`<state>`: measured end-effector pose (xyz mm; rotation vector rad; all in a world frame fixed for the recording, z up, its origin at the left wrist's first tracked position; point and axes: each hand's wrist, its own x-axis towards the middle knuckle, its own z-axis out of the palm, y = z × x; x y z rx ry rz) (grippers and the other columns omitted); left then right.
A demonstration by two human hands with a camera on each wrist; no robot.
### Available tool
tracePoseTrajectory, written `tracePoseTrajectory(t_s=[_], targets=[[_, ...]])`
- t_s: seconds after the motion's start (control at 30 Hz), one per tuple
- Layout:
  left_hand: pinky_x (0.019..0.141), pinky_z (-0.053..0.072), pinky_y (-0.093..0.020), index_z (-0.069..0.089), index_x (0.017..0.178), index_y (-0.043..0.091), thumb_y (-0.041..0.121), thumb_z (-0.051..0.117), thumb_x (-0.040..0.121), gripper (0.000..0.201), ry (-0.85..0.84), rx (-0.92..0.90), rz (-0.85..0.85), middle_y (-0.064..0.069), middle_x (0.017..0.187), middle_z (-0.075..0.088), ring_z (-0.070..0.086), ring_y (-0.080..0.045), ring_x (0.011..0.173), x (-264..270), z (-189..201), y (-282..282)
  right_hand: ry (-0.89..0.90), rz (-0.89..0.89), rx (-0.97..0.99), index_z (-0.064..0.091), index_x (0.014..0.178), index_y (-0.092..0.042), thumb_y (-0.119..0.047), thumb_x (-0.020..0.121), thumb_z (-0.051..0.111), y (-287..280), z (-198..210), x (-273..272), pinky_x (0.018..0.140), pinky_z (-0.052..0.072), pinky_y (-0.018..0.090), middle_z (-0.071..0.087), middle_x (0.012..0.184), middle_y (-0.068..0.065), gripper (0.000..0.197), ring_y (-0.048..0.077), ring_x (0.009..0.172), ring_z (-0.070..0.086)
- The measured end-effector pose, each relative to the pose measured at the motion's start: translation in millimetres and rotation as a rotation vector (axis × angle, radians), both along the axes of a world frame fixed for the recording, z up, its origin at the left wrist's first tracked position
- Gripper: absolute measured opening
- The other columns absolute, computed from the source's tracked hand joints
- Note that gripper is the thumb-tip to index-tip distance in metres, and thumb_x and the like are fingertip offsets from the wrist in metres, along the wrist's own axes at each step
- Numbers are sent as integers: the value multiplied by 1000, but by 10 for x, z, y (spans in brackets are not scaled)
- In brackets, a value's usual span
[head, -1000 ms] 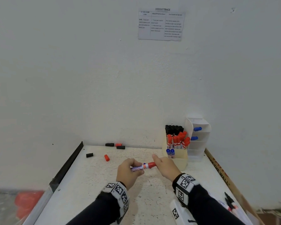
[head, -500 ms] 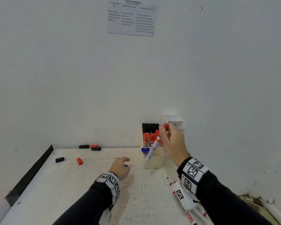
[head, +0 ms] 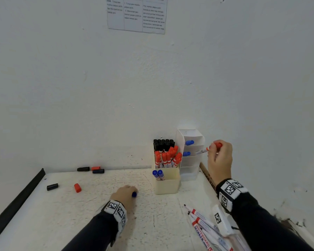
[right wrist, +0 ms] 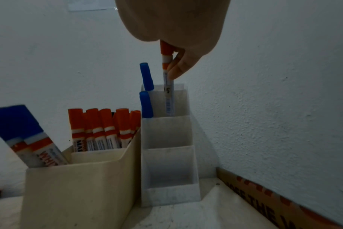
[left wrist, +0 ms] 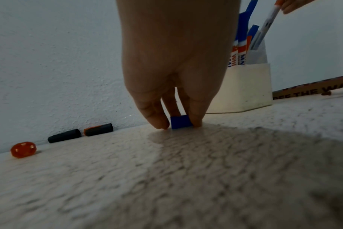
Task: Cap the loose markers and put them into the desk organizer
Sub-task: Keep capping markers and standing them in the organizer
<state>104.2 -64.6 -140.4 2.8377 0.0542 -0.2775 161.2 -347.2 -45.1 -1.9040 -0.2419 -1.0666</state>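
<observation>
My right hand point(head: 217, 151) pinches a capped red marker point(right wrist: 167, 80) by its cap end, its lower end inside an upper compartment of the white tiered organizer point(right wrist: 168, 155) beside two blue-capped markers point(right wrist: 146, 89). The same red marker point(head: 204, 151) shows at the organizer point(head: 191, 169) in the head view. My left hand point(head: 129, 193) is down on the table, fingertips point(left wrist: 159, 122) pinching a loose blue cap point(left wrist: 181, 122). A cream organizer point(head: 168, 182) holds several black, red and blue capped markers.
Loose caps lie on the table: a red one point(head: 77, 187), a black one point(head: 52, 186), and black and red ones by the wall point(head: 91, 169). Several uncapped markers point(head: 203, 221) lie at the front right. A cardboard strip point(right wrist: 274, 199) runs along the right wall.
My right hand has carried the capped red marker from the table's middle up and right into the white tiered organizer. My left hand has dropped to the table onto a blue cap.
</observation>
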Motion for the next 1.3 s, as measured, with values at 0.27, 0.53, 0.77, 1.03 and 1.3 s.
tracePoseTrajectory(t_s=[0.27, 0.53, 0.77, 1.03, 1.3], targets=[[97, 42, -27, 54, 117, 13, 17, 45, 94, 25, -105, -99, 131, -7, 122, 49, 49, -22, 113, -49, 10, 16, -92, 22, 85, 45, 94, 4, -28, 86, 33, 165, -209, 6, 67, 36, 2, 41, 88, 11, 35, 20, 71, 43], [92, 42, -24, 53, 117, 13, 21, 45, 94, 26, -135, -179, 198, -6, 120, 51, 52, -20, 109, -131, 5, 87, 156, 25, -104, 54, 95, 3, 1, 88, 52, 309, -396, 81, 66, 36, 18, 46, 97, 12, 8, 11, 69, 45], [92, 42, -24, 54, 114, 15, 21, 47, 93, 24, -146, -202, 166, -4, 110, 50, 48, -16, 95, -170, 4, 110, 479, 101, -95, 56, 90, -11, -1, 84, 61, 433, -555, 194, 77, 45, 26, 65, 88, 8, 13, 20, 80, 60], [93, 43, -24, 49, 99, 22, 22, 48, 92, 7, -145, -209, 148, -2, 106, 46, 45, -14, 92, -203, 31, 117, 101, -48, 84, 46, 107, 7, 0, 91, 47, 383, -305, 147, 65, 36, 16, 43, 96, 10, 17, 20, 75, 48], [94, 43, -23, 53, 110, 17, 21, 49, 93, 18, -133, -186, 155, -5, 115, 49, 50, -17, 98, -213, 40, 95, 425, 78, -170, 51, 89, -11, -2, 84, 60, 321, -402, 267, 69, 42, 27, 57, 89, 8, 13, 23, 78, 56]])
